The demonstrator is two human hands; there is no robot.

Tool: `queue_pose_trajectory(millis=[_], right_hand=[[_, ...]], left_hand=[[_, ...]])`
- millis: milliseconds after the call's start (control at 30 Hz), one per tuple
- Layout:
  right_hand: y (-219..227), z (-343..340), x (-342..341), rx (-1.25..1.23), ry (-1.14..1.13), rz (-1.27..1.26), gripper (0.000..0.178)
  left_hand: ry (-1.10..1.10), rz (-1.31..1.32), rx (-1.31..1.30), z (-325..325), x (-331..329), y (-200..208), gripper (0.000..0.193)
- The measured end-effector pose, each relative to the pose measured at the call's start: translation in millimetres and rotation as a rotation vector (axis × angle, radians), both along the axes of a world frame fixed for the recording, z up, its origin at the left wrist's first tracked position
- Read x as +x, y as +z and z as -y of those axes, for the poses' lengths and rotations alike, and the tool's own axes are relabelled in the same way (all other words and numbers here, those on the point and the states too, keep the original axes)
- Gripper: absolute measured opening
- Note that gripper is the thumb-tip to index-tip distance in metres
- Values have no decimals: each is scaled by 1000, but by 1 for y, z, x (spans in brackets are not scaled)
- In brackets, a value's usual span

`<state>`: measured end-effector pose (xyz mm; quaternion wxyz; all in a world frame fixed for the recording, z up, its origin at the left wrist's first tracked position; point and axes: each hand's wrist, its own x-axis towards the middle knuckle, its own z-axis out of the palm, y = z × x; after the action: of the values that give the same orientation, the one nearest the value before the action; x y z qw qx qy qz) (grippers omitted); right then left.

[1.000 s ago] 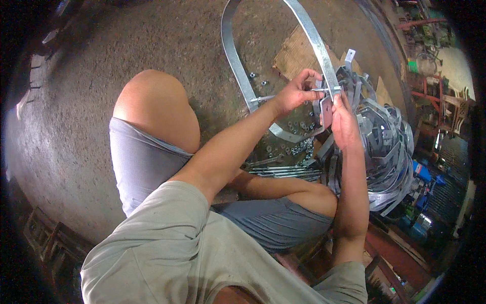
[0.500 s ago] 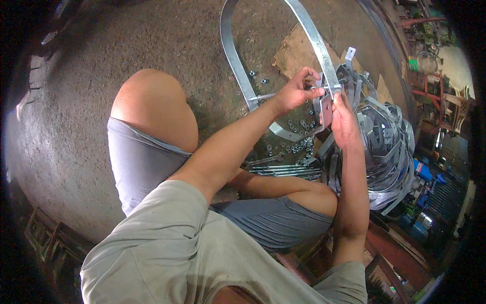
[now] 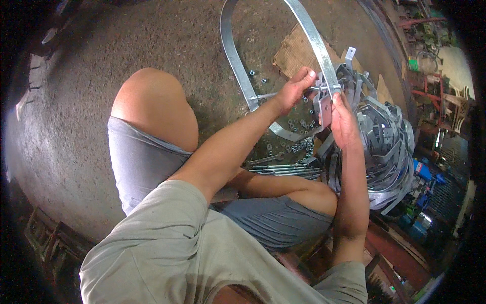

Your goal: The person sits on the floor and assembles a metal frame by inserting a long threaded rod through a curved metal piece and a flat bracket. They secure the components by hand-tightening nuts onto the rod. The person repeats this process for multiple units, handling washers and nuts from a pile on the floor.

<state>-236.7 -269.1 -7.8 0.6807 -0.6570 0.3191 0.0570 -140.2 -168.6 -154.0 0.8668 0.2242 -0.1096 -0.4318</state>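
Note:
A large hoop-shaped galvanized metal strap clamp [image 3: 318, 43] rises in front of me, with a threaded rod [image 3: 267, 96] running across it. My left hand [image 3: 293, 95] is closed round the rod, thumb raised beside the clamp's flange. My right hand [image 3: 346, 121] grips the clamp's bent end, where a drilled tab [image 3: 325, 109] hangs down. A nut [image 3: 335, 88] shows at the rod's right end, by the right thumb. The left fingertips are partly hidden behind the rod.
Loose nuts and washers [image 3: 295, 148] lie on the floor below the clamp, near a wrench [image 3: 267, 158] and several threaded rods [image 3: 286, 171]. A big heap of bent metal straps [image 3: 387, 152] fills the right side. Cardboard [image 3: 293, 50] lies beyond the clamp.
My left hand has drawn slightly left along the rod, its thumb and fingers moving off the flange and curling round the rod. The right hand and clamp have barely moved.

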Motion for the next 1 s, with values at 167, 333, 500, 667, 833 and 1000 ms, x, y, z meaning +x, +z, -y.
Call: queue_pose_trajectory(millis=[167,333,500,667,833,1000], right_hand=[[-6,8,-6,35,-85,-59,40],[-3,-1,-1,-5,-13,15,38],[-4,1,-4,32,-37,-18,37],[-6,-2,-3,73,-30,7,40],[-5,-4,-5,-54,-83,-18,52],[8,-5,0,66,-29,-204,54]], left_hand=[[117,305,154,-8,-9,12,26],[79,81,66,-7,-4,8,32],[106,187,140,-10,-7,19,37],[46,17,149,-10,0,12,41],[895,653,921,-25,10,68,25],[883,1380,704,5,70,159,25]])
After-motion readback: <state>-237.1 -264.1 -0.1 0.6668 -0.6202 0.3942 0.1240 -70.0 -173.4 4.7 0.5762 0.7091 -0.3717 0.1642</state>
